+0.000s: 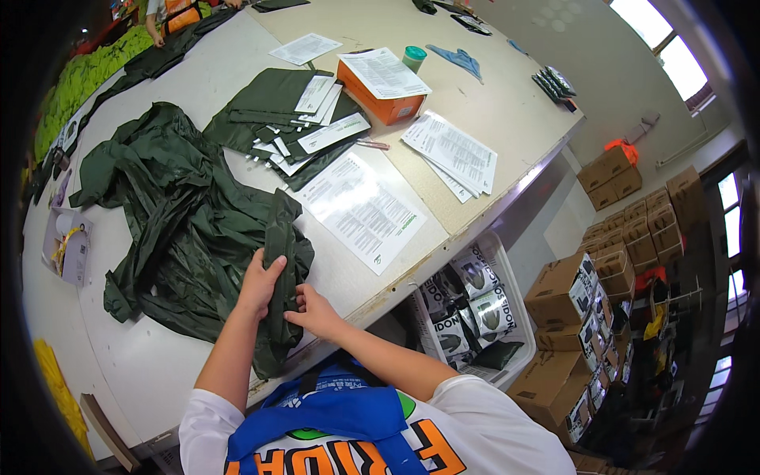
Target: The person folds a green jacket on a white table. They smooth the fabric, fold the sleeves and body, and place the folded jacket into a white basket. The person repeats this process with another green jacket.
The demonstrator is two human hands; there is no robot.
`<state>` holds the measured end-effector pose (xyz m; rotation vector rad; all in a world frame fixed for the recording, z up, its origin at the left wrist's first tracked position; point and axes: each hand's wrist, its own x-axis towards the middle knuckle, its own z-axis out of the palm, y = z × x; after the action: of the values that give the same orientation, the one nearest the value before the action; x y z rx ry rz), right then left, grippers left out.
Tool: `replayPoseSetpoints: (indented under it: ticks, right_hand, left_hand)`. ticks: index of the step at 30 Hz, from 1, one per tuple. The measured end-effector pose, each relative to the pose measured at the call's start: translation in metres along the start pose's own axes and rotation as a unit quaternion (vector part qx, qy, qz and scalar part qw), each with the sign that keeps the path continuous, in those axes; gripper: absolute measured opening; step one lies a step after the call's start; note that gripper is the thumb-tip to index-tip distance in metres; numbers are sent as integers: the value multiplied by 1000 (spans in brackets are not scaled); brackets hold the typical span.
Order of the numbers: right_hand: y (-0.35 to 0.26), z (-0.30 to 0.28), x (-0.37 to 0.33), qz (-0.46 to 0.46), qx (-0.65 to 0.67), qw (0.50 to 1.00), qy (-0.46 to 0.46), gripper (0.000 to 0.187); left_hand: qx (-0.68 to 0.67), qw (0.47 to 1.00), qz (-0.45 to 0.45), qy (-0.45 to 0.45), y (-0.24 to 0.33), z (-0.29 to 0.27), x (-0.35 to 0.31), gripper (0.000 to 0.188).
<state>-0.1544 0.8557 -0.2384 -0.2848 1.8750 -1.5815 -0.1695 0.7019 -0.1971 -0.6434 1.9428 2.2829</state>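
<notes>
A dark green rain jacket [186, 210] of thin, slightly shiny fabric lies crumpled over the near left part of the table. Its right edge forms a long, flattened strip that runs toward the table's front edge. My left hand [260, 286] grips this strip, thumb on top and fingers hidden beneath the cloth. Just to its right, my right hand [317, 312] pinches the edge of the same strip between thumb and bent fingers. To the right of the cloth, a printed sheet [368, 212] lies flat on the table.
Folded dark green pouches [273, 99] with white tags lie beyond the jacket. Behind the sheet are an orange box [380, 99], a green-lidded jar [413, 58] and stacked papers [453, 150]. A white bin [518, 336] of packets stands below the table edge, near cardboard boxes [554, 293]. Another person works far left.
</notes>
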Motion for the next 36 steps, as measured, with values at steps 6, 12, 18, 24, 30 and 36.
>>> replayPoseSetpoints:
  ticks: [6,12,18,24,30,36]
  right_hand:
    - [5,1,14,-15,-7,994,112,61]
    - [10,2,1,3,61,998,-11,72]
    - [8,19,-12,-23,-143,984,107,78]
    - [17,27,-18,-53,-175,981,69,80]
    - [39,31,-3,-63,-232,965,106,58]
    - [-6,17,-28,-303,-331,872,196,61]
  left_hand:
    - [79,996,-11,-29,-56,-30,-51,59]
    - [354,929,66,85,-32,-12,-87,43]
    - [533,810,216,114,-37,-16,-106,22]
    - [461,863,185,95,-42,-16,-116,12]
    - [394,914,103,2,-63,-15,-108,13]
    - [365,929,59,-27,-93,-37,-94,24]
